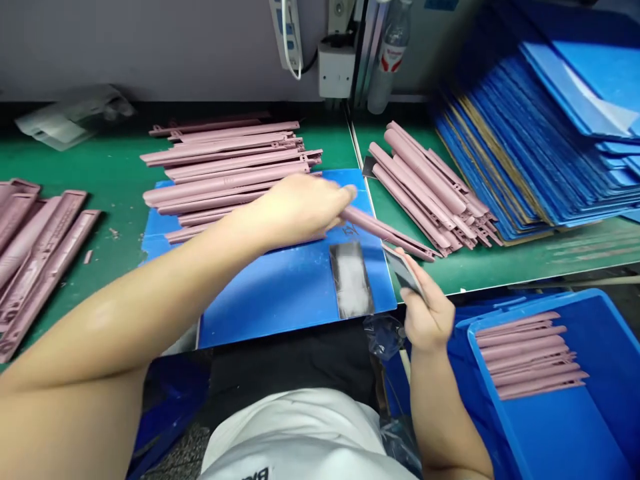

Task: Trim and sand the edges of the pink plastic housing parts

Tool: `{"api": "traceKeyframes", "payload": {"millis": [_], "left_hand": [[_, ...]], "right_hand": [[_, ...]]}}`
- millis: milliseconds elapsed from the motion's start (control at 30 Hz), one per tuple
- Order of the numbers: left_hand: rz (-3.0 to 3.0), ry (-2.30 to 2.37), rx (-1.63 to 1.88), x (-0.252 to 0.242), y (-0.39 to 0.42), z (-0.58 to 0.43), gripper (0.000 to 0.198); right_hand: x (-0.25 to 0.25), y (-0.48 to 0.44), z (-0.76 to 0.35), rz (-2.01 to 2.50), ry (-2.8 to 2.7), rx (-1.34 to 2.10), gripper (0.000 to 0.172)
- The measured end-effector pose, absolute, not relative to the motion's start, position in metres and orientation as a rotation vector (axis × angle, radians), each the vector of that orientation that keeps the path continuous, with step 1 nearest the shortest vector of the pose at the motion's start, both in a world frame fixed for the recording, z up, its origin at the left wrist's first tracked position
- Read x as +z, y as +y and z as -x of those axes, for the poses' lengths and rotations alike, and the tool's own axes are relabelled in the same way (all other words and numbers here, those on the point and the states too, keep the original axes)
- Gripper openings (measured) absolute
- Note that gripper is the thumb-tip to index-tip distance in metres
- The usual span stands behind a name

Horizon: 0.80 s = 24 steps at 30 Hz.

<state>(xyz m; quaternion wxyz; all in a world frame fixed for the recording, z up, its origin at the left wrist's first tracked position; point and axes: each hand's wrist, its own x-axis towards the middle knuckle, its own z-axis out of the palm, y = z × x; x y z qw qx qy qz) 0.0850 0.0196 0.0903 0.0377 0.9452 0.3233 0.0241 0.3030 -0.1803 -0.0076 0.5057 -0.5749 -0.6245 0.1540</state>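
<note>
My left hand [310, 208] is closed round one end of a long pink plastic part [385, 230], which slants down to the right over a blue board [280, 290]. The near end of this part lies close to my right hand [429, 310]. Pinched between my right thumb and fingers is a small dark grey sheet [404, 272], flat and sandpaper-like. A row of similar pink parts [230, 160] lies behind and under my left forearm. On the board rests a worn dark rectangle [352, 280] with a whitish middle.
More pink parts lie in a pile [430, 187] at the right and another [37, 253] at the far left. Blue sheets [505, 127] are stacked at the back right. A blue bin [560, 427] at lower right holds several pink parts. A bottle [391, 60] stands by the wall.
</note>
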Motion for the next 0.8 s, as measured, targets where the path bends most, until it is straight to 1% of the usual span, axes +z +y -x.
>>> {"api": "traceKeyframes", "payload": {"millis": [100, 167, 267, 367, 433, 500, 533, 600, 633, 700, 767, 800], "left_hand": [[-2.623, 1.028, 0.21, 0.089, -0.035, -0.015, 0.037], [-2.388, 1.122, 0.395, 0.077, -0.072, 0.018, 0.041], [-2.028, 1.275, 0.757, 0.051, -0.123, 0.037, 0.038], [-1.798, 1.32, 1.023, 0.031, -0.159, 0.033, 0.033], [-1.772, 1.298, 1.115, 0.026, -0.173, 0.027, 0.03], [-1.835, 1.246, 1.165, 0.029, -0.183, 0.024, 0.02], [-1.885, 1.221, 1.182, 0.032, -0.187, 0.024, 0.015], [-1.976, 1.197, 1.212, 0.037, -0.193, 0.027, 0.013], [-2.005, 1.2, 1.222, 0.039, -0.195, 0.028, 0.015], [-2.039, 1.213, 1.24, 0.041, -0.198, 0.031, 0.024], [-2.078, 1.222, 1.238, 0.04, -0.2, 0.032, 0.025], [-2.103, 1.225, 1.245, 0.039, -0.202, 0.031, 0.025]], "right_hand": [[0.005, -0.197, -0.306, 1.414, -1.497, 0.335, 0.069], [0.004, -0.192, -0.313, 1.469, -1.58, 0.289, 0.068], [-0.009, -0.17, -0.312, 1.595, -1.786, 0.159, 0.068], [-0.014, -0.165, -0.277, 1.717, -1.898, 0.008, 0.069], [-0.003, -0.181, -0.236, 1.615, -1.953, -0.02, 0.074], [0.012, -0.201, -0.198, 1.356, -2.049, 0.023, 0.081], [0.018, -0.208, -0.185, 1.218, -2.103, 0.051, 0.084], [0.021, -0.209, -0.182, 1.075, -2.159, 0.087, 0.087], [0.019, -0.204, -0.189, 1.11, -2.15, 0.085, 0.086], [0.01, -0.192, -0.214, 1.332, -2.062, 0.061, 0.082], [0.002, -0.188, -0.229, 1.504, -1.984, 0.05, 0.079], [0.0, -0.191, -0.229, 1.505, -2.004, 0.066, 0.077]]}}
